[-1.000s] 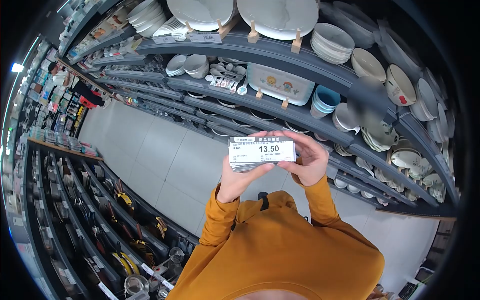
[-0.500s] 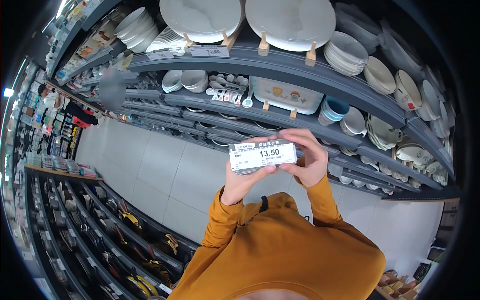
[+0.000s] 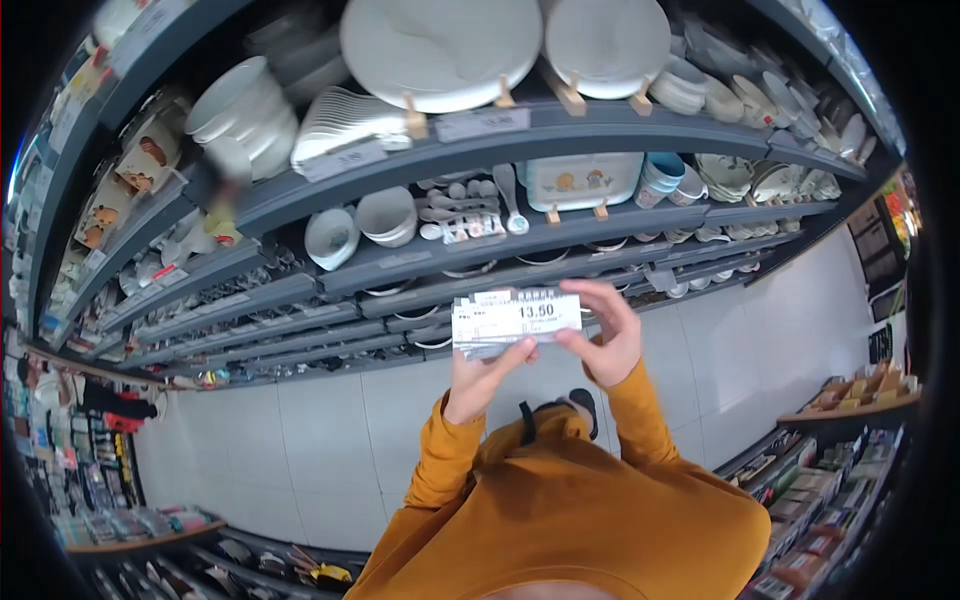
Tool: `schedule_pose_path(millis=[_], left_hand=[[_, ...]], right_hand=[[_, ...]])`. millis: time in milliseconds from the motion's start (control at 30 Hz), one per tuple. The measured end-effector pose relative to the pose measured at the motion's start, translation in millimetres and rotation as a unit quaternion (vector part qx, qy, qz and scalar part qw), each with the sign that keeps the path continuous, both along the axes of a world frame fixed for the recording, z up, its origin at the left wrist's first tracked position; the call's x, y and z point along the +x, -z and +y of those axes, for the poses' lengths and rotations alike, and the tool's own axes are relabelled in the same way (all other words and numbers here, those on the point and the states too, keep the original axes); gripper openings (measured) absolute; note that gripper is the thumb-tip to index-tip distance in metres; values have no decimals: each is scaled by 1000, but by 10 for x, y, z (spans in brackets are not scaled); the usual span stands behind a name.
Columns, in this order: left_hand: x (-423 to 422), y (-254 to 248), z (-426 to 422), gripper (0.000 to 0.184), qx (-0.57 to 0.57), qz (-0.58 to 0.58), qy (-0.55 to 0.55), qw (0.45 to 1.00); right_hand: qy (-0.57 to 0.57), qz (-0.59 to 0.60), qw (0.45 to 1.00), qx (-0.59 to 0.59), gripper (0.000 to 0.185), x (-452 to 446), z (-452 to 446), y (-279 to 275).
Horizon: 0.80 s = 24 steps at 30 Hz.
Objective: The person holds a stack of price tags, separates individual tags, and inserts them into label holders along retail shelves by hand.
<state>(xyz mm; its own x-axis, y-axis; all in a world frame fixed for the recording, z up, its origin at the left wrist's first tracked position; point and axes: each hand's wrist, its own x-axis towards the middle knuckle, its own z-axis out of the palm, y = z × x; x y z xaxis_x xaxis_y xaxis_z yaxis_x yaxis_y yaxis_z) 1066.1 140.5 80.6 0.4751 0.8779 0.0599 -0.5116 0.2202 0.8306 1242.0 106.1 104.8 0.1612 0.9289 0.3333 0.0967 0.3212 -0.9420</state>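
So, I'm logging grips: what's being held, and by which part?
A stack of price labels: the left hand at its lower left, the right hand at its right end.

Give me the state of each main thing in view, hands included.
White rectangular printed price tags: stacked, slightly fanned, held face toward the camera.
Left hand: closed on the tags, thumb across the front.
Right hand: closed on the tags' right end.
Two large white rounded plates: propped upright on wooden stands.
Pale rectangular cartoon-printed tray: propped upright.
Blue round cups: nested.
White round bowls, upper left: stacked, blurred.
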Motion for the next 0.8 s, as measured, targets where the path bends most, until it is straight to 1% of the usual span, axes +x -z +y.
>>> schedule_pose_path(millis=[33, 67, 100, 133, 200, 233, 300, 367, 433, 467, 500, 600, 733, 800], left_hand=[[-200, -1, 24, 55, -2, -2, 7, 1000], [-361, -7, 63, 54, -6, -4, 13, 1000], [-523, -43, 88, 56, -15, -20, 27, 999], [-662, -56, 90, 57, -6, -5, 28, 1000], [-844, -88, 148, 58, 20, 22, 34, 999], [-913, -83, 185, 57, 24, 14, 52, 998], [-1032, -39, 201, 55, 25, 1, 89, 996], [-1088, -105, 161, 53, 14, 9, 126, 992], [-1155, -124, 165, 52, 22, 13, 148, 989], [-1201, -88, 157, 52, 33, 12, 152, 988], [-1240, -75, 152, 52, 42, 11, 153, 987], [-1347, -83, 147, 50, -8, 16, 147, 989], [-1437, -85, 121, 48, 11, 37, 136, 990], [-1452, -72, 101, 47, 24, 45, 118, 992]], right_hand=[[5, -3, 1000, -7, 51, -212, -22, 26], [15, -17, 1000, 17, 50, -414, -22, 56], [28, -51, 998, 26, 49, -582, -23, 33], [44, -83, 995, 32, 48, -743, -53, 21], [72, -74, 993, 56, 46, -1007, -83, -42], [87, -71, 991, 70, 45, -1101, -99, -73], [120, -88, 987, 64, 44, -1248, -184, -102], [148, -93, 983, 46, 44, -1376, -302, -150], [156, -55, 986, 25, 44, -1447, -393, -98], [154, -36, 987, 17, 44, -1471, -409, -67], [153, -44, 987, 20, 44, -1499, -410, -48], [154, -50, 987, 4, 44, -1611, -411, -55], [150, -38, 988, 7, 46, -1663, -416, 19], [165, -33, 986, 15, 45, -1691, -403, 21]])
